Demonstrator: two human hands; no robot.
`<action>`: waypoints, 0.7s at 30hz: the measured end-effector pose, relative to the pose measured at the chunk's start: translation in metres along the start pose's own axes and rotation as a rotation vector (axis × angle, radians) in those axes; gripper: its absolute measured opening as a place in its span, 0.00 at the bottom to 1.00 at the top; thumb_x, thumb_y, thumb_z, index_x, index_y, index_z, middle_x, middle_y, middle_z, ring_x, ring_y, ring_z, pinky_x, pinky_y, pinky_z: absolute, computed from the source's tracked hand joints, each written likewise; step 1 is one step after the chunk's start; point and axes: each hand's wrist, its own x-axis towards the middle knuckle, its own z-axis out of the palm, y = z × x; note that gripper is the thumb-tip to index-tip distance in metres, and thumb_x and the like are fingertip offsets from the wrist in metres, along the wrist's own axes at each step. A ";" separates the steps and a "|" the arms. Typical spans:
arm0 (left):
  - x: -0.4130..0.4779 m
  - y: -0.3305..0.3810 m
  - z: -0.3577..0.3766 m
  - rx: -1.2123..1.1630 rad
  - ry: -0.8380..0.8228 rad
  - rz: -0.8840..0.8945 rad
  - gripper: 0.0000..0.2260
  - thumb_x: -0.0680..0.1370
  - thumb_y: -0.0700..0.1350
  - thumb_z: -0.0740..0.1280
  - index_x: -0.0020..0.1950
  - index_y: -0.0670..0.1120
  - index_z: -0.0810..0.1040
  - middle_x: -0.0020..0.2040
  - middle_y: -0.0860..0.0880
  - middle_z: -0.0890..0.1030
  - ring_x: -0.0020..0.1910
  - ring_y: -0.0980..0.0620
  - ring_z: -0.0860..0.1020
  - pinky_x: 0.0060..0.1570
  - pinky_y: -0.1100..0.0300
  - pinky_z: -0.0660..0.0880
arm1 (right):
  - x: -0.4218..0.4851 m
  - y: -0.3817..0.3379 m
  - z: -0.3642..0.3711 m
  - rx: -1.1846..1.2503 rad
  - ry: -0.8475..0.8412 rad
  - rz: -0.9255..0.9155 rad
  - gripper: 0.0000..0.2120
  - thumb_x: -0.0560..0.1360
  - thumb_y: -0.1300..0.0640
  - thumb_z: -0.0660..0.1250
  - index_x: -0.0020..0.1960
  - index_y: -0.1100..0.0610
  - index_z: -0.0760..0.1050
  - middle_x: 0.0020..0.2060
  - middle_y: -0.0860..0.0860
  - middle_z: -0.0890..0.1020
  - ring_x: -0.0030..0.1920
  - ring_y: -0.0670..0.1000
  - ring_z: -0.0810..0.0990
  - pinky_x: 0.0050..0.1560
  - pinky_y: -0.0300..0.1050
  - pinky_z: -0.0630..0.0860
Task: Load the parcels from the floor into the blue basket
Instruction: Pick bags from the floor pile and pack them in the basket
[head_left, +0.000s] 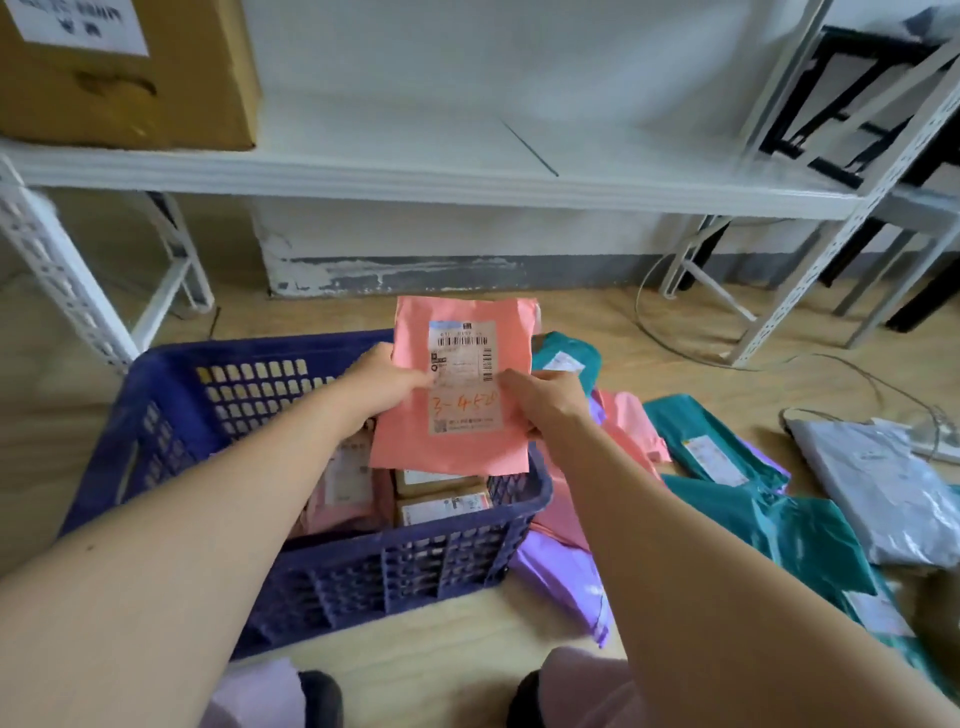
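Observation:
I hold a flat pink parcel (457, 447) with a white shipping label upright over the right side of the blue basket (171, 415). My left hand (387, 382) grips its left edge and my right hand (545, 400) grips its right edge. Inside the basket lie a pale pink parcel (345, 488) and brown cardboard parcels (441, 501). On the floor to the right lie more parcels: teal mailers (711, 447), a purple mailer (566, 587), another pink mailer (631, 423) and a grey mailer (883, 488).
A white metal shelf (415, 171) spans the back, with a cardboard box (130, 78) on its left end. Cables (831, 364) run over the wooden floor at the right. My knees and shoes show at the bottom edge.

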 end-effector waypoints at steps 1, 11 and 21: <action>0.001 -0.006 -0.011 0.005 0.032 -0.028 0.24 0.75 0.48 0.68 0.69 0.44 0.68 0.64 0.46 0.74 0.58 0.47 0.74 0.53 0.54 0.72 | 0.002 0.000 0.013 -0.013 -0.026 -0.001 0.08 0.71 0.56 0.67 0.33 0.52 0.74 0.37 0.53 0.83 0.37 0.52 0.82 0.40 0.46 0.82; 0.028 -0.086 -0.087 0.069 0.215 -0.204 0.06 0.76 0.43 0.65 0.42 0.44 0.71 0.40 0.48 0.70 0.36 0.53 0.68 0.37 0.58 0.66 | 0.015 -0.005 0.120 -0.111 -0.376 0.052 0.09 0.75 0.59 0.65 0.52 0.62 0.78 0.40 0.53 0.81 0.31 0.48 0.78 0.30 0.40 0.78; 0.060 -0.203 -0.091 0.216 0.291 -0.467 0.10 0.75 0.39 0.62 0.55 0.38 0.74 0.50 0.39 0.77 0.47 0.42 0.77 0.39 0.57 0.73 | 0.054 0.047 0.233 -0.405 -0.497 0.127 0.12 0.76 0.62 0.59 0.56 0.61 0.77 0.42 0.55 0.81 0.29 0.50 0.78 0.29 0.40 0.79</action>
